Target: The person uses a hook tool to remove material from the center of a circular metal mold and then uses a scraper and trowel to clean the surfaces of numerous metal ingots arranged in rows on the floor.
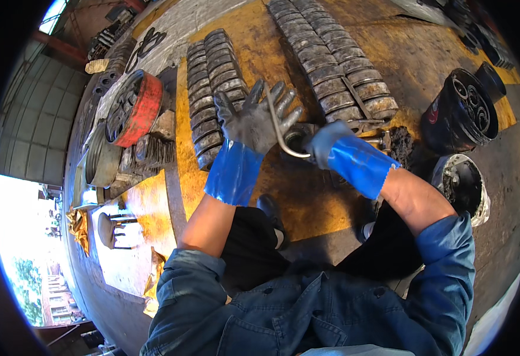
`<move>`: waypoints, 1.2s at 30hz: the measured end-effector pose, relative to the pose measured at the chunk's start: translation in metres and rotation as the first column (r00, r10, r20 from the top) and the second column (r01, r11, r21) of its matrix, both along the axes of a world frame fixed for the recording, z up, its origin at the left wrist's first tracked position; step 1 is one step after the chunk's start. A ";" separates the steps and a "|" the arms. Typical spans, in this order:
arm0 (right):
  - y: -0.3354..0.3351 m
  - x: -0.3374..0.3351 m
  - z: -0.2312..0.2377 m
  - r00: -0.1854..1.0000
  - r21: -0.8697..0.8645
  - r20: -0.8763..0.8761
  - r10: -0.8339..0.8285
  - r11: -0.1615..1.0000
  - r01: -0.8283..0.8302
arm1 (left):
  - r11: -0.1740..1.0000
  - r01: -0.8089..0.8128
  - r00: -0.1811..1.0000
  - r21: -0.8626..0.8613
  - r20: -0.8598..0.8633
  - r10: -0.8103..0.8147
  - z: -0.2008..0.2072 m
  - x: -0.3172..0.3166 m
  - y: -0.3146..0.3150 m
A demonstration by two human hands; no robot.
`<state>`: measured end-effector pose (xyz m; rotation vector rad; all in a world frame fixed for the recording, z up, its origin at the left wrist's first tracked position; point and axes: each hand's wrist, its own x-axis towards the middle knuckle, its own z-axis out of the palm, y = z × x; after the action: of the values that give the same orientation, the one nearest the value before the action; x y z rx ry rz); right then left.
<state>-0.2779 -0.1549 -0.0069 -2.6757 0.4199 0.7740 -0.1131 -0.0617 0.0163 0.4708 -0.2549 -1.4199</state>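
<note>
My right hand, in a dark work glove with a blue cuff, is closed around one end of a curved bare-metal rod. The rod bends up and to the left, its far end passing in front of the fingers of my left hand. That hand wears a matching glove, fingers spread; whether it touches the rod I cannot tell. Beyond it lies a double row of greasy, rounded metal parts. A longer double row of similar parts stretches away past my right hand. Behind the rod's bend sits a dark round part, partly hidden.
Flat metal tools lie on the longer row's near end. At right stand a black bucket of metal rings and a grimy white bucket. A red-rimmed drum and a small stool are at left. Yellow, oil-stained sheeting covers the floor.
</note>
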 end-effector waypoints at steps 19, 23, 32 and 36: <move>-0.026 -0.059 -0.049 0.880 0.058 0.317 -0.353 0.934 0.354 | 0.923 -0.058 0.976 0.381 0.217 -0.029 -0.014 0.015 -0.007; -0.018 -0.063 -0.043 0.551 0.954 0.017 -0.834 0.179 0.240 | 0.867 0.130 0.829 0.481 0.427 -0.361 -0.052 -0.021 0.003; 0.010 -0.056 -0.025 0.583 0.916 -0.057 -0.811 0.190 0.355 | 0.944 0.261 0.936 0.200 0.189 -0.298 -0.058 -0.041 0.016; -0.012 -0.057 -0.064 0.465 0.917 -0.095 -0.880 0.104 0.384 | 0.928 0.243 0.936 0.282 0.185 -0.301 -0.040 -0.047 0.009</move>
<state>-0.3351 -0.1668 -0.0709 -1.2690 0.7743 -0.1022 -0.1605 -0.0524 -0.0238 0.8377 -0.3320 -1.6841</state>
